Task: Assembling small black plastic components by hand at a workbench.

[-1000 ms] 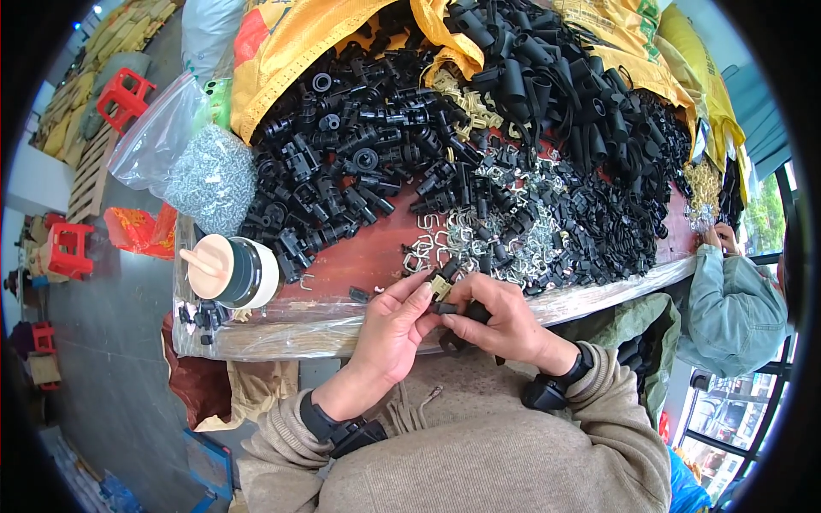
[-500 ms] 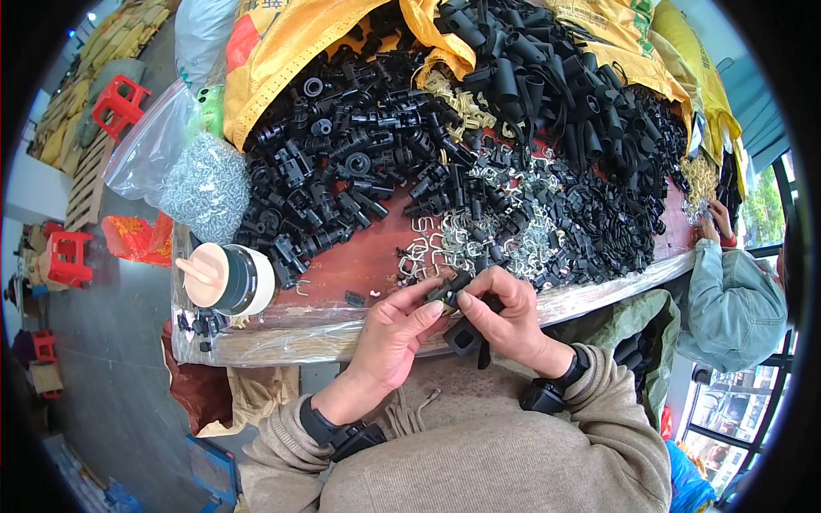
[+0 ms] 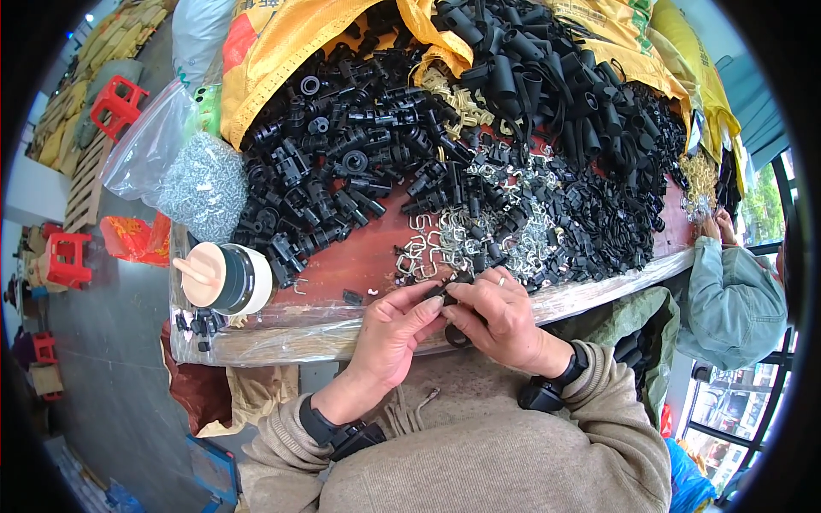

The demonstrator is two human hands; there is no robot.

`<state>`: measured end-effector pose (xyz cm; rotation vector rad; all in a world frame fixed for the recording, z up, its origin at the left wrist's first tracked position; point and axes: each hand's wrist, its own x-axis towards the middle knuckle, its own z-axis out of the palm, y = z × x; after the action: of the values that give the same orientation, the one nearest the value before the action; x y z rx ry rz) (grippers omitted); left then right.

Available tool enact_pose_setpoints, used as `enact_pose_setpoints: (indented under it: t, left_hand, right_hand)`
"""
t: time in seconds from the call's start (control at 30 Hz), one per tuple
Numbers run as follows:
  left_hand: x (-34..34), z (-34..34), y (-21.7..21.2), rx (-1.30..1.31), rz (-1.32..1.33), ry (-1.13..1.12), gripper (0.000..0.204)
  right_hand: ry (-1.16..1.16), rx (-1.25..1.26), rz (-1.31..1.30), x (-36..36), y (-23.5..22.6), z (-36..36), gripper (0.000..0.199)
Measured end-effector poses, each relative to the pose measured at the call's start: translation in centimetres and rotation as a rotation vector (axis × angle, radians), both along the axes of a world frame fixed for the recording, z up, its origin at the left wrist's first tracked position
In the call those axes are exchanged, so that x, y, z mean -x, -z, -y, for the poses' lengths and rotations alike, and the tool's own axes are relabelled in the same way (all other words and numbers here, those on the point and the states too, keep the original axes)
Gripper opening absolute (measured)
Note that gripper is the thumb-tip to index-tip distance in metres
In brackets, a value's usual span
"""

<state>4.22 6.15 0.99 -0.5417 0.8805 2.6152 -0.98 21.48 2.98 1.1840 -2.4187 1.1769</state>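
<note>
Over the table's near edge, my left hand (image 3: 392, 335) pinches a small black plastic part (image 3: 459, 279) between thumb and fingers. My right hand (image 3: 503, 323) closes on the same part from the other side, its fingertips hiding much of it. Below the fingers hangs a dark rounded piece (image 3: 457, 337); whether it is joined to the part I cannot tell. Just beyond my hands lie bent metal hooks (image 3: 419, 248) and a heap of small black plastic pieces (image 3: 590, 231). Black cylindrical fittings (image 3: 342, 162) are piled farther left, and black tubes (image 3: 530, 77) at the back.
A lidded cup (image 3: 224, 278) stands at the table's left corner, near a clear bag of small metal pieces (image 3: 203, 188). Yellow woven sacks (image 3: 299, 51) spill parts at the back. Another person (image 3: 734, 299) works at the right. Red stools (image 3: 68, 259) stand on the left floor.
My right hand has turned over the part, its fingers now covering more of it. The dark piece hanging below is less visible. My left hand keeps its hold nearly in place.
</note>
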Motion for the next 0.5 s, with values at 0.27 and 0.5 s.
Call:
enact_pose_setpoints:
  t: [0.27,0.5]
  left_hand:
    - [0.20,0.30,0.38,-0.001,-0.038,0.059,0.023]
    - [0.57,0.60,0.34,0.012,-0.038,0.084,0.023]
  right_hand:
    - [0.038,-0.047,-0.137,0.41,-0.05,-0.19,0.021]
    - [0.061,-0.074,-0.144,0.42,0.11,-0.11,0.019]
